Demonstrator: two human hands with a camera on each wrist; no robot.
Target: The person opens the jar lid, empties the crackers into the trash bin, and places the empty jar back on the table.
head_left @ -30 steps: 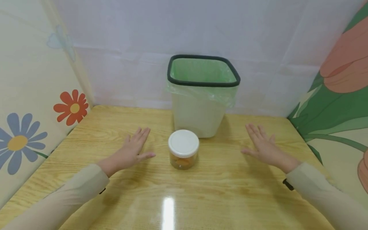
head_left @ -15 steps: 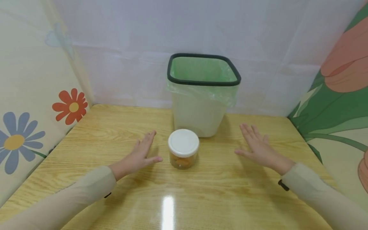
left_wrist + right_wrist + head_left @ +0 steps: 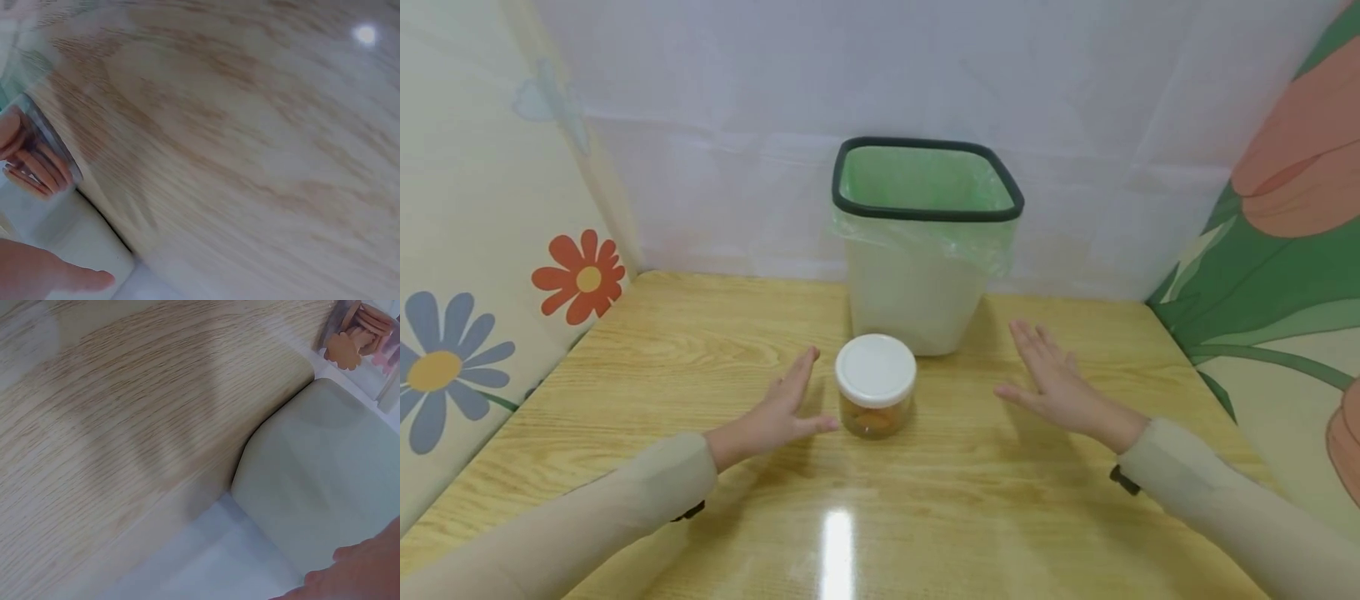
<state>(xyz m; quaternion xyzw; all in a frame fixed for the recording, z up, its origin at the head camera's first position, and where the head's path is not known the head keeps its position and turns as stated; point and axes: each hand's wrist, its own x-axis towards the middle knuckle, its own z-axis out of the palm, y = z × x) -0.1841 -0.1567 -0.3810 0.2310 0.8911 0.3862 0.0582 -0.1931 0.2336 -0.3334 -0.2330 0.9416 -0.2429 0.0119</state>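
Observation:
A clear jar [image 3: 874,419] with a white lid [image 3: 876,369] stands upright on the table. Flat brown pieces, some with scalloped edges like biscuits, show through its wall [image 3: 357,339] in the right wrist view. My left hand [image 3: 778,418] is just left of the jar, fingers extended and thumb tip right by its side. On the other side, farther off, my right hand [image 3: 1060,392] hovers over the table with straight fingers and thumb spread. Neither hand holds anything. Part of the left hand [image 3: 53,275] shows at the lower left corner of the left wrist view.
Right behind the jar stands a pale waste bin [image 3: 917,292] with a black rim and a green liner bag [image 3: 925,179]. The wooden table [image 3: 970,500] backs onto a white cloth wall [image 3: 737,167]. Flower-patterned panels flank it on both sides.
My left hand has moved right, closer to the jar. My right hand has moved left toward it from the other side. The jar and bin stay where they were.

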